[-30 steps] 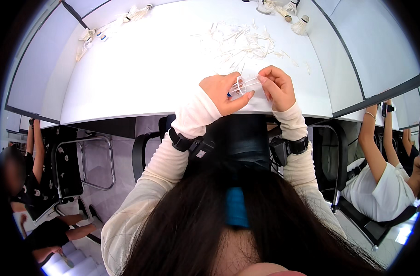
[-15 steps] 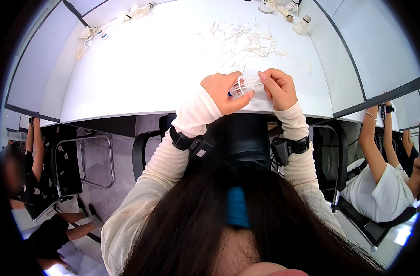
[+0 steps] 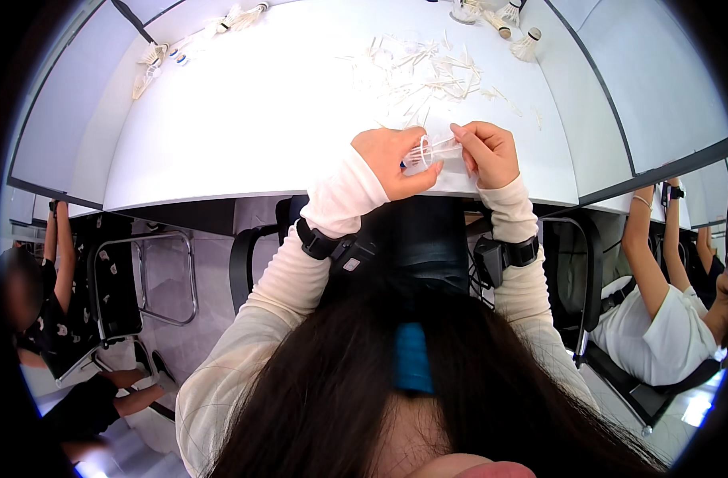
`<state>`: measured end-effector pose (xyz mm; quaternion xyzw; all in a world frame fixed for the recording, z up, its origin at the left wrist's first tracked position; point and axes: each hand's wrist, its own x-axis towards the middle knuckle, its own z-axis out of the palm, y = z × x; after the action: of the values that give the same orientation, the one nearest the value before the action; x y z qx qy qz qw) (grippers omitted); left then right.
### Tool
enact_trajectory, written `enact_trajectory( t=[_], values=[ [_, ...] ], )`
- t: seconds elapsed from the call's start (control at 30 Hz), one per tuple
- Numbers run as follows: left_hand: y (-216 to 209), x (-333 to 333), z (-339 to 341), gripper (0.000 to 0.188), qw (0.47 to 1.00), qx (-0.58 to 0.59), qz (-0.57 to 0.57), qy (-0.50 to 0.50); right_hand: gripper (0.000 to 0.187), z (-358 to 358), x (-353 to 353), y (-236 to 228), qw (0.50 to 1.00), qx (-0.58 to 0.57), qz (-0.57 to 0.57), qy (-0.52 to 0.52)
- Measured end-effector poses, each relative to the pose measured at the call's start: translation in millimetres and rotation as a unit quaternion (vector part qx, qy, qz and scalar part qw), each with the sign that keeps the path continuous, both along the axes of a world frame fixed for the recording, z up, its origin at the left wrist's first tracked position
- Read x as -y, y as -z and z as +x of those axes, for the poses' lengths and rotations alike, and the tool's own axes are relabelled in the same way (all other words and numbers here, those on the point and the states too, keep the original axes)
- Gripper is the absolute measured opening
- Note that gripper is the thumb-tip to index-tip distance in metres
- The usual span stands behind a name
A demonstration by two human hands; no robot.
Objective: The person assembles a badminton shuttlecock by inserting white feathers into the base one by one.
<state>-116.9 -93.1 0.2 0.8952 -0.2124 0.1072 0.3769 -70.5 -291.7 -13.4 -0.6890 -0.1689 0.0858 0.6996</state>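
Both hands meet at the near edge of the white table [image 3: 244, 135]. My left hand [image 3: 392, 163] and my right hand [image 3: 487, 151] together pinch a small clear, whitish cup-shaped piece [image 3: 432, 149] held between their fingertips, just above the table edge. Right behind the hands lies a scattered heap of thin white feather strips [image 3: 428, 72]. Both arms wear cream sleeves, and a black strap with a small device [image 3: 503, 255] sits on each forearm. What the piece is exactly I cannot make out.
White shuttlecocks stand at the table's far right [image 3: 527, 44] and lie at the far left [image 3: 153, 60]. Grey partition panels [image 3: 659, 88] border the table. Other people sit at the left [image 3: 45, 319] and right [image 3: 667, 319]. A black chair frame [image 3: 141, 287] is at lower left.
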Motion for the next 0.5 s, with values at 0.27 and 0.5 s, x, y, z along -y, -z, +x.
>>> enact_trajectory(
  t=[0.27, 0.5],
  values=[
    [-2.1, 1.2, 0.5, 0.029, 1.000, 0.010, 0.013, 0.015, 0.026, -3.4, -4.9, -1.9, 0.999, 0.015, -0.024, 0.030],
    [0.2, 2.5, 0.7, 0.030, 1.000, 0.016, 0.010, 0.012, 0.026, -17.5, -22.5, 0.1, 0.990, 0.062, -0.025, 0.128]
  ],
)
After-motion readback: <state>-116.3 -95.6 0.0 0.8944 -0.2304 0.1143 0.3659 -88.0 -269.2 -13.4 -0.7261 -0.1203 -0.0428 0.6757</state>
